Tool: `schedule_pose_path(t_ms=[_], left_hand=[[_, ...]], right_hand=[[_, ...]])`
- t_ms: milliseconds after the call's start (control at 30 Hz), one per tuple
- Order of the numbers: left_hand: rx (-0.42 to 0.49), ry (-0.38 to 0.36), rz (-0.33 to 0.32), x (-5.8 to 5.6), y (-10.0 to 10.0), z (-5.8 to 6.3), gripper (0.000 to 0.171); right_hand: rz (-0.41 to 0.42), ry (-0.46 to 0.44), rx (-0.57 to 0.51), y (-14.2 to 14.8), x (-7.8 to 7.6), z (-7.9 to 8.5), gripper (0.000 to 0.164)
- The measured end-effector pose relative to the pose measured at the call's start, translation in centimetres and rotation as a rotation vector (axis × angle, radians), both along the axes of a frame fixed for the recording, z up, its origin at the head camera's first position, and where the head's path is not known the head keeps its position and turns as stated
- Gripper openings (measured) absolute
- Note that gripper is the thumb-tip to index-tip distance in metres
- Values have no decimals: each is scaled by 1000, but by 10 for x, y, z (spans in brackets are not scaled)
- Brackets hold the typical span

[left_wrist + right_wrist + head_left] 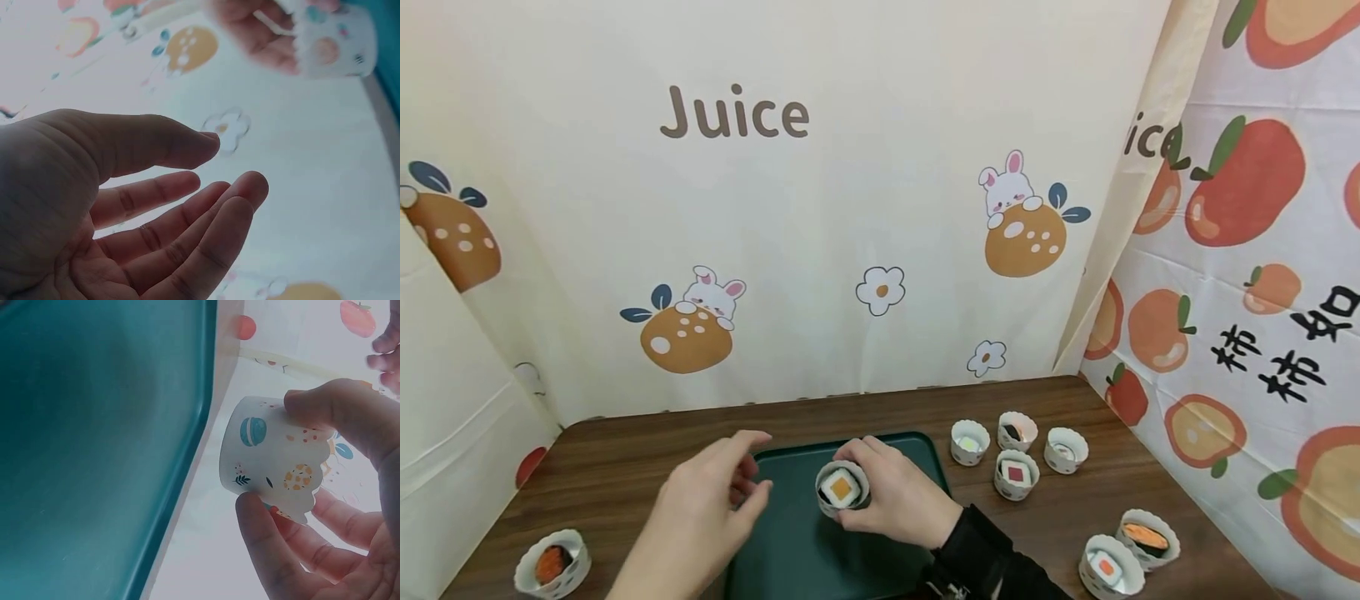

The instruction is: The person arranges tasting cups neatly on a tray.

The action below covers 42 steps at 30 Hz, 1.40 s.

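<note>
Over the dark green tray (782, 550) my right hand (898, 493) grips a scalloped white paper cup (824, 482). Inside that cup sits a sushi piece (841, 487) with white rice and an orange-yellow centre. The right wrist view shows thumb and fingers round the printed wall of the cup (275, 447). My left hand (707, 508) hovers at the tray's left side, fingers loosely bent. Nothing lies between its thumb and fingers in the left wrist view, where the hand (144, 206) appears close up.
Several sushi cups stand right of the tray, among them one with a red-centred roll (1017, 475). Nearer, at the right, are an orange-topped piece's cup (1165, 554) and another cup (1093, 571). A cup with orange-red topping (552, 567) stands far left. Printed curtains enclose the wooden table (647, 433).
</note>
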<state>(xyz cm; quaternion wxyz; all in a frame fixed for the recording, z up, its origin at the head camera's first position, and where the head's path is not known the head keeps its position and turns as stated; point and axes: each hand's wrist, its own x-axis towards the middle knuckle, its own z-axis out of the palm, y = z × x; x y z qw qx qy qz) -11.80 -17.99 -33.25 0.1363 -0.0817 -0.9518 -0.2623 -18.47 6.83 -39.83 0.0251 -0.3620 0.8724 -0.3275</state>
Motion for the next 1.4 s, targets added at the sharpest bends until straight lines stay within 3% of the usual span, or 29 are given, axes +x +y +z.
schedule_pose_path(t_ms=[400,700,933,1400], left_hand=[[-39,136,78,11,-30,17,44],[-56,129,108,13,-38,18,42],[-35,261,107,9,-43,14,38],[-34,273,115,7,-46,13,36]], right_hand=[[-57,-73,92,-46,-29,1,52],[-100,-52,133,-77,-44,-4,51],[-134,-83,124,-100,-50,-11,54],[-209,-97,152,-123,-51,-19,54]])
